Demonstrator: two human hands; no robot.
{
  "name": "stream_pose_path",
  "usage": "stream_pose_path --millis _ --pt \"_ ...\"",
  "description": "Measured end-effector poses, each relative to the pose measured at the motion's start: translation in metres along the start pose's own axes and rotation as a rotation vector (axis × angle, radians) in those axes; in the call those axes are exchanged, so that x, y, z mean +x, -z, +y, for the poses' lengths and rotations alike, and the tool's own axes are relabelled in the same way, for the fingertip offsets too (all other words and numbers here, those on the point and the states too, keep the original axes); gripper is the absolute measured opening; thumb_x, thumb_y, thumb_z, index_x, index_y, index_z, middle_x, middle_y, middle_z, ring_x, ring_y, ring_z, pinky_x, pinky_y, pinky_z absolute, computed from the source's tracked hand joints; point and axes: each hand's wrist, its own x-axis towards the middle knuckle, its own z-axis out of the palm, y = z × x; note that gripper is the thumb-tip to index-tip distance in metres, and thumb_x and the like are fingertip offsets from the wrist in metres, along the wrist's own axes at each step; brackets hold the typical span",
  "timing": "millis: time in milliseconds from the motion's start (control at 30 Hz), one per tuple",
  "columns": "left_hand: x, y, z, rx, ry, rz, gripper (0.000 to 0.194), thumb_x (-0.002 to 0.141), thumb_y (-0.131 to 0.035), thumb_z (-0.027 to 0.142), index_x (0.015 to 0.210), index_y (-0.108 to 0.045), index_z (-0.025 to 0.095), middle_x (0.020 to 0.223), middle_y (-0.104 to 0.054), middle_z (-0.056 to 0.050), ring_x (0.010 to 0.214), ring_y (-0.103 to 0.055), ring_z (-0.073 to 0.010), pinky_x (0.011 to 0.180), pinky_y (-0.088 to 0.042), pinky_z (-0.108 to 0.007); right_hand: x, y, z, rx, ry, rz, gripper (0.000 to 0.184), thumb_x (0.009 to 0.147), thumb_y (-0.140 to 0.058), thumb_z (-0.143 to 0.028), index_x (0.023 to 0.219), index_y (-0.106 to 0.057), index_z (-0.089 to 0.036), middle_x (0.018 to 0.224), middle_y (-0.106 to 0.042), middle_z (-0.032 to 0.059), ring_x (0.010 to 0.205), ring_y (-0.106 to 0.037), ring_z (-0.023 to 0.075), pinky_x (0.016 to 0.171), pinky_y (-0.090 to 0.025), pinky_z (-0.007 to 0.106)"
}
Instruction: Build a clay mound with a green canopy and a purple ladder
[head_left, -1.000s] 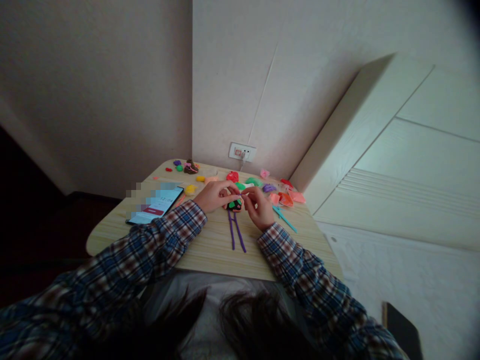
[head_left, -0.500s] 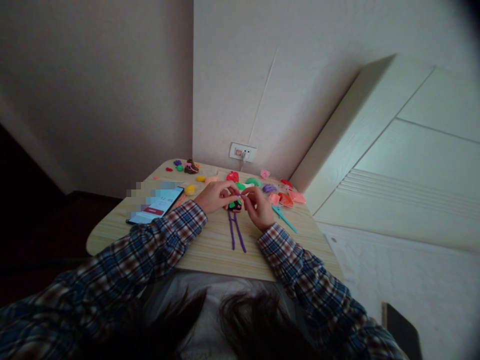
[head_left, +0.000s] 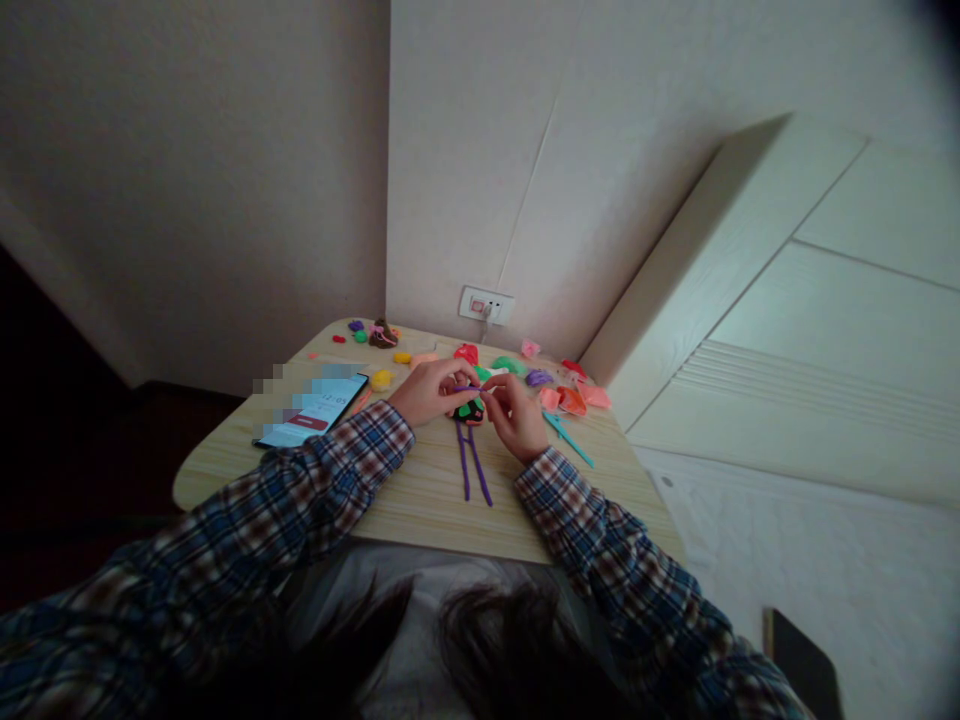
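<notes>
Between the fingers of the left hand (head_left: 429, 392) and the right hand (head_left: 516, 413), a thin purple strand (head_left: 466, 389), held crosswise over a dark piece (head_left: 469, 412). Thumb and forefinger nearly together on each side, pinching only the strand; hold of the curled remaining fingers impossible to tell.

Best to keep the pinch light: soft clay, to judge by the look, and easily flattened or stretched thin. Support both ends evenly, avoid tugging, and keep knuckles clear of the dark piece below.

Slender and matte in look, with ends hidden by the fingers. Just below the fingers, the dark piece: near black, patched with green, partly covered. On the wearer's side of the fingers, two purple strips (head_left: 463, 470) on the table (head_left: 405, 500), spread slightly apart, joined by a short bar near the far end.
</notes>
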Motion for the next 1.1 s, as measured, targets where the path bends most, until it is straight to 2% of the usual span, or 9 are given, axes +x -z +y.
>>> stream_pose_path --millis 233,467,633,1100 --pt "0.0005 0.0009 0.0008 0.094 -0.048 0.052 0.015 0.078 -0.059 0.026 0.083 -0.061 0.012 0.074 -0.053 -0.001 0.057 -0.052 -0.0086 0.051 -0.046 -0.019 0.0000 -0.0007 0.0010 -0.009 -0.003 -0.021 0.011 0.091 -0.043 -0.030 0.095 -0.046 -0.020 0.056 -0.055 -0.0042 0.045 -0.048 0.0097 0.046 -0.036 0.021" --pt "0.0006 0.0015 0.0019 0.136 -0.060 0.056 0.013 0.078 -0.059 0.024 0.081 -0.061 0.012 0.077 -0.058 -0.002 0.063 -0.054 -0.0104 0.054 -0.047 -0.019 -0.0005 0.0005 -0.0007 -0.015 0.004 -0.035 0.012 0.091 -0.041 -0.032 0.094 -0.046 -0.021 0.055 -0.054 -0.0042 0.044 -0.047 0.0096 0.046 -0.034 0.021" --pt "0.0006 0.0012 0.0026 0.126 -0.048 0.040 0.012 0.079 -0.058 0.022 0.082 -0.061 0.011 0.078 -0.058 -0.002 0.056 -0.052 -0.0075 0.051 -0.044 -0.017 0.0006 -0.0001 -0.0004 -0.006 -0.004 -0.055 0.012 0.091 -0.041 -0.031 0.094 -0.046 -0.021 0.055 -0.052 -0.0048 0.044 -0.046 0.0092 0.046 -0.033 0.020" --pt "-0.0001 0.0004 0.0013 0.096 -0.024 0.020 0.011 0.079 -0.058 0.023 0.082 -0.060 0.012 0.076 -0.058 -0.001 0.053 -0.052 -0.0067 0.047 -0.045 -0.016 -0.0009 -0.0003 0.0011 -0.021 0.014 -0.046 0.012 0.091 -0.041 -0.031 0.093 -0.047 -0.021 0.055 -0.052 -0.0045 0.044 -0.045 0.0090 0.046 -0.033 0.021"
